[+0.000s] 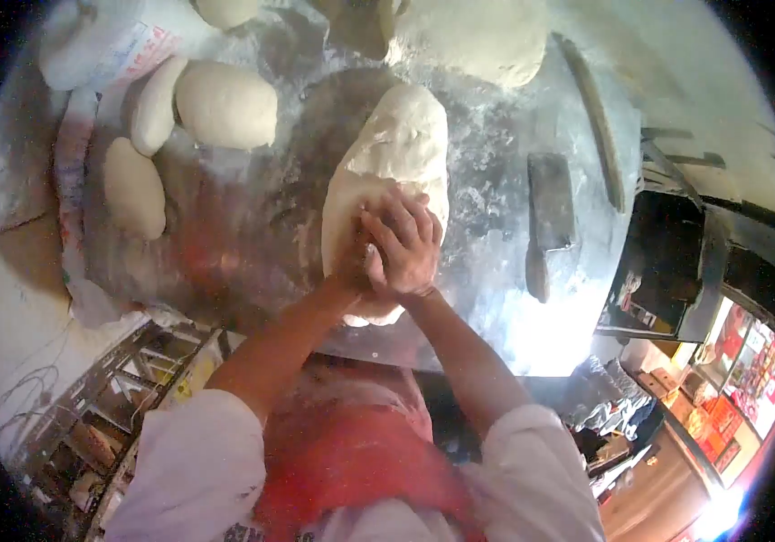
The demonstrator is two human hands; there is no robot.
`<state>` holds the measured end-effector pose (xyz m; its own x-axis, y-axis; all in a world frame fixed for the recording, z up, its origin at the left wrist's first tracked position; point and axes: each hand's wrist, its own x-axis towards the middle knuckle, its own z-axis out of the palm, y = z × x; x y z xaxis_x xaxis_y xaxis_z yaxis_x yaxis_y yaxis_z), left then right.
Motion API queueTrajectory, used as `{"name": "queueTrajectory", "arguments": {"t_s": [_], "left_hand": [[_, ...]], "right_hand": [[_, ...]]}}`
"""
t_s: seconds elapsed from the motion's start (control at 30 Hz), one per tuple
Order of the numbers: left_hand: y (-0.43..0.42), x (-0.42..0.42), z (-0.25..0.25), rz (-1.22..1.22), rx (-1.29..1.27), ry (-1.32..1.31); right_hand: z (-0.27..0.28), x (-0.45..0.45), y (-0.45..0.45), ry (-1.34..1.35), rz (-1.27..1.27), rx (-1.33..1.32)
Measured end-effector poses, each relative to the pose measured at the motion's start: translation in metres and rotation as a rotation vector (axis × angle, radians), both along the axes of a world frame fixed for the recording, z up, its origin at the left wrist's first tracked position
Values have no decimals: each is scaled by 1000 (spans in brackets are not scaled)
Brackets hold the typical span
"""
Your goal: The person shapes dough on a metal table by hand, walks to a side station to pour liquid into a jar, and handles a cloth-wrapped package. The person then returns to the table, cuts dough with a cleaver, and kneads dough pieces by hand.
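Note:
A long mass of dough (396, 135) lies on the metal worktop, pointing away from me. Both hands press on its nearer half, one over the other. My right hand (405, 244) is on top, its fingers apart and laid across the left. Beneath it, my left hand (351, 271) rests against the dough, with its fingers mostly hidden. A small end of dough shows below my wrists, close to the worktop's front edge.
On the left of the metal worktop (478, 316) sit several dough pieces (226, 105) and a white printed sack (125, 45). A larger dough mass (478, 36) is at the back. To the right lie a flat-bladed cleaver-like tool (550, 203) and a long stick (595, 122).

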<state>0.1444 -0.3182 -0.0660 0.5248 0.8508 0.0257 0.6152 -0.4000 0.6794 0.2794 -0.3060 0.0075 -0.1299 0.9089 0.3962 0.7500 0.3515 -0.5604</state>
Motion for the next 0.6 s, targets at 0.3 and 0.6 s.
{"name": "queueTrajectory", "arguments": {"t_s": [0.3,0.6], "left_hand": [[-64,-20,-2,105,-8,33],[11,2,54,63,-131,19]], "right_hand": [[-5,-40,-76,-65,24,-112],[29,-9,7,-39,157,-136]]}}
